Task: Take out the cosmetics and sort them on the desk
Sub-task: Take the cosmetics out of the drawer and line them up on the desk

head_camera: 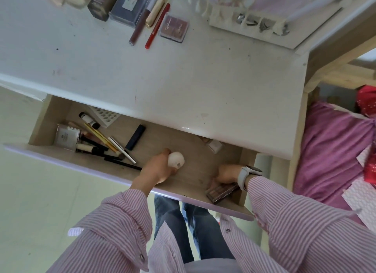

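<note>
Below the white desk [183, 79] a wooden drawer [195, 150] stands pulled out. Inside it, my left hand [156, 171] grips a white egg-shaped sponge [176, 159]. At the drawer's right front corner my right hand [225, 174], with a white watch on the wrist, holds a brown eyeshadow palette [221, 191]. Several brushes and pencils [105, 148], a white compact box [67, 137], a white tube [88, 120] and a dark blue lipstick [135, 137] lie in the drawer's left half. On the desk's far side lie a red pencil [157, 26], a lip gloss [138, 28], a blush palette [174, 28] and two boxes [120, 4].
A white organiser rack [248, 22] stands at the desk's back right. A small bottle [213, 144] lies half hidden under the desk edge. A bed with a purple cover [335, 150] is to the right. Pale floor [40, 191] lies to the left.
</note>
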